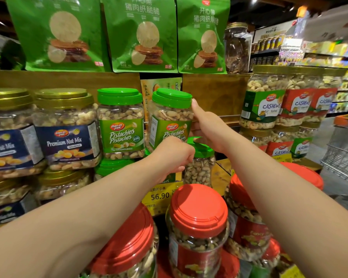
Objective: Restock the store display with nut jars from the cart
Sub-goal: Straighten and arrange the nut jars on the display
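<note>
A green-lidded pistachio jar (170,119) stands slightly tilted on the display's upper tier, resting on another green-lidded jar (200,165) below it. My right hand (206,125) holds its right side, with the thumb pointing up to the lid's edge. My left hand (173,155) grips its lower front with curled fingers, covering part of the label. A second upright pistachio jar (121,123) stands just to the left.
Gold-lidded Premium Nut Mix jars (65,129) fill the left, and cashew jars (269,101) are stacked on the right. Red-lidded jars (198,211) crowd the front under my arms. Green snack bags (141,35) hang above. A wire cart (344,155) stands at the far right, and a yellow price tag (159,195) sits below the pistachios.
</note>
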The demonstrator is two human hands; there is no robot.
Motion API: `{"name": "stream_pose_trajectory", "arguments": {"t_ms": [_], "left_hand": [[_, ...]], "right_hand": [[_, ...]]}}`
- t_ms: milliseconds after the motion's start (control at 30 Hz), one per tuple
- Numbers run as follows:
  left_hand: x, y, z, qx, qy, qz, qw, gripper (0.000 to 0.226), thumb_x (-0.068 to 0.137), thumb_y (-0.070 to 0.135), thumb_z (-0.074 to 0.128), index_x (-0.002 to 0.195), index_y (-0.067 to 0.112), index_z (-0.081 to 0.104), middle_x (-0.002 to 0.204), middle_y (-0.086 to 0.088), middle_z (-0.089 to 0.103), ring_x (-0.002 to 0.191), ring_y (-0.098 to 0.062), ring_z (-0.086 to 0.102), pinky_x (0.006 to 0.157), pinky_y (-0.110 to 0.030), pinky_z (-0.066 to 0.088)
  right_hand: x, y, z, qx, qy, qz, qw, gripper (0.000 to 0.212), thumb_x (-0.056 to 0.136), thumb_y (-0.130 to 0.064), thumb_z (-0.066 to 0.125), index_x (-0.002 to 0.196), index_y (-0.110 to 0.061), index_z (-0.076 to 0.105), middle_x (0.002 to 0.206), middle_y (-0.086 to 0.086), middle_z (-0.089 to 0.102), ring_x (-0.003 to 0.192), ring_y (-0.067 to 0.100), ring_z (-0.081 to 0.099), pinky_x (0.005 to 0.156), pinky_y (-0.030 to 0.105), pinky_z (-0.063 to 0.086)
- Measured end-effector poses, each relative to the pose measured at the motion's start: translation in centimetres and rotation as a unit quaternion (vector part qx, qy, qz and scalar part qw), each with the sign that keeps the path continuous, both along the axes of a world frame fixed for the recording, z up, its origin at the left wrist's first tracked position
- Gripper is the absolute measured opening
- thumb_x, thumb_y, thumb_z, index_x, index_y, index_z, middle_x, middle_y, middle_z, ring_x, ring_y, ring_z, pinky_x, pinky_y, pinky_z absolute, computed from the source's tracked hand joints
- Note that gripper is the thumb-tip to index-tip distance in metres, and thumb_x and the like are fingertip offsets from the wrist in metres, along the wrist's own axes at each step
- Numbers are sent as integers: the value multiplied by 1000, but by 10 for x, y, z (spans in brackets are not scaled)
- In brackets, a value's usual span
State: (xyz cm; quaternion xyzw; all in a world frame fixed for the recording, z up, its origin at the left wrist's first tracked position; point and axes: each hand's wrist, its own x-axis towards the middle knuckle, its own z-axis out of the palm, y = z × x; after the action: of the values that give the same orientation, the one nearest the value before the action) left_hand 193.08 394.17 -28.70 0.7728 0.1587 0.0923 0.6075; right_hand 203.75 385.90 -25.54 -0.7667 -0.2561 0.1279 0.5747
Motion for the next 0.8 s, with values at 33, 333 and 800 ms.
{"name": "stream_pose_trajectory", "arguments": {"t_ms": [33,333,800], "left_hand": [[2,0,0,6,-2,-2,1000,35,55,7,56,87,2,67,64,-6,45,67,-24,45,71,-35,50],[4,-12,5,46,56,-31,997,33,48,12,55,77,27,48,72,-7,40,81,-27,41,74,-40,38],[8,-2,1,79,41,-32,996,93,64,9,61,153,29,43,91,-14,53,80,-28,52,75,-39,50]], "right_hand": [[0,0,1,-8,-5,-3,1000,76,91,-82,32,128,-23,63,117,0,73,109,22,68,107,55,44],[-6,5,9,-41,-47,-31,998,80,93,-80,26,139,-22,58,137,5,63,123,29,59,105,53,42],[-3,7,-3,4,-102,40,994,86,72,-85,60,133,-24,58,125,-2,69,115,20,66,101,49,54]]}}
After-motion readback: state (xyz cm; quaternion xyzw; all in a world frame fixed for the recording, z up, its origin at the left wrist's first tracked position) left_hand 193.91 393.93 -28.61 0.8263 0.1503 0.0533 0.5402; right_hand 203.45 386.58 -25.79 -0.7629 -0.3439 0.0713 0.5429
